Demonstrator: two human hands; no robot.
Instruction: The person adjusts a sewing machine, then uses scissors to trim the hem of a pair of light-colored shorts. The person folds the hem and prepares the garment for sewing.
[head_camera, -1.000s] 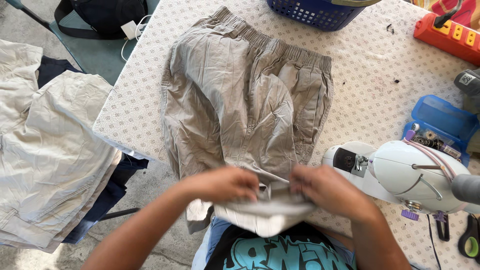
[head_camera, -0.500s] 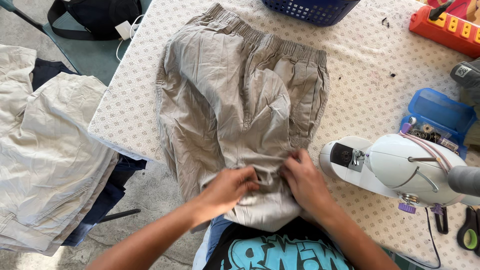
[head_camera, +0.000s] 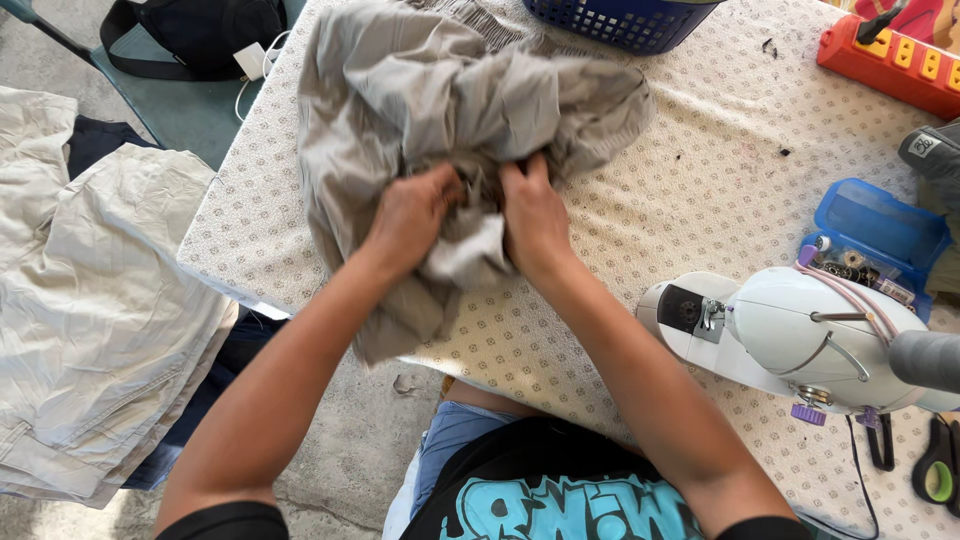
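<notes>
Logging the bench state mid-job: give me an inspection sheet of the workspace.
Surface: table under a patterned cloth.
Job's things: beige shorts, bunched up.
Clutter: white sewing machine, blue box, blue basket, scissors.
Hands: left hand and right hand both grip the shorts.
Cables: orange power strip; white charger lead.
Surroundings: pile of pale garments, black bag.
</notes>
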